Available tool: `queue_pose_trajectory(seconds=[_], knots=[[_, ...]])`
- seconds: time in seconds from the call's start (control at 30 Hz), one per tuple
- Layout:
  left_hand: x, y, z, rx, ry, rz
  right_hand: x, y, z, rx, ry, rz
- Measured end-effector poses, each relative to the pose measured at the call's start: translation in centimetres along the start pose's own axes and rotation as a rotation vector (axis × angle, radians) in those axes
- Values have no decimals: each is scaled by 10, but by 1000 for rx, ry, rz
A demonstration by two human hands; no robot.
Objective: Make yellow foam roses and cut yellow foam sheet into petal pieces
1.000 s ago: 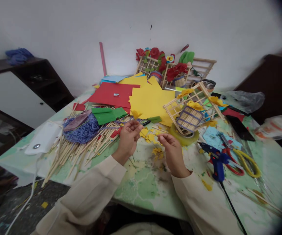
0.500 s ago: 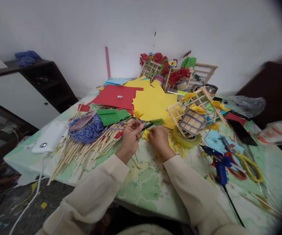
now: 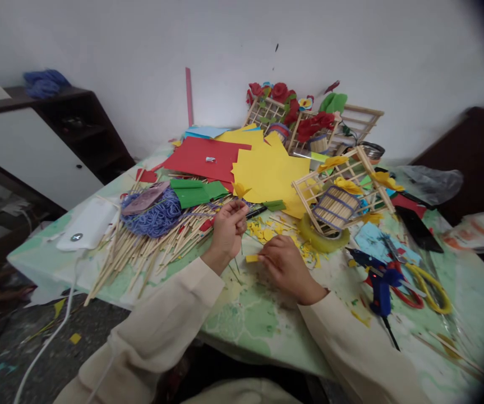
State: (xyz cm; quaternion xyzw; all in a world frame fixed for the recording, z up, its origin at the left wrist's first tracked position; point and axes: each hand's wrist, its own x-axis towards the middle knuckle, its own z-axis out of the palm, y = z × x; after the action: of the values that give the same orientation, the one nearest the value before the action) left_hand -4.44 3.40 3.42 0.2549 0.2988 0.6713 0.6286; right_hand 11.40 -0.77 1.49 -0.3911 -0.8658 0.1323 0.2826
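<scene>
Pinched in my left hand (image 3: 228,229) is the thin stem of a yellow paper flower (image 3: 240,191), whose head stands above my fingertips. My right hand (image 3: 286,266) is closed on a small yellow paper piece (image 3: 252,258), which pokes out to the left of the fingers just above the tablecloth. Beyond that hand lie yellow paper scraps (image 3: 267,229). A dark pen (image 3: 257,212) and a folded green paper strip (image 3: 274,205) rest behind my hands. Thin green stems (image 3: 235,272) lie on the cloth near my left wrist.
Left are blue-purple yarn (image 3: 153,216), wooden sticks (image 3: 141,255) and a white power bank (image 3: 87,224). Yellow sheets (image 3: 271,171) and a red sheet (image 3: 203,160) lie behind. On the right are a stick frame with flowers (image 3: 336,205), tape (image 3: 326,241), a glue gun (image 3: 379,289) and scissors (image 3: 433,292).
My right hand has moved toward me and slightly right, away from the scraps, with the small yellow paper piece in its fingers. My left hand still holds the flower. The view has shifted slightly.
</scene>
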Motion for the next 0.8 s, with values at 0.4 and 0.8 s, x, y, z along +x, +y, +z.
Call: queue_pose_trajectory(seconds=[0.4, 0.8], knots=[[4, -2, -4, -10, -36, -24, -3, 43, 2, 110, 334, 449], [3, -7, -3, 19, -55, -75, 23, 45, 20, -51, 124, 510]])
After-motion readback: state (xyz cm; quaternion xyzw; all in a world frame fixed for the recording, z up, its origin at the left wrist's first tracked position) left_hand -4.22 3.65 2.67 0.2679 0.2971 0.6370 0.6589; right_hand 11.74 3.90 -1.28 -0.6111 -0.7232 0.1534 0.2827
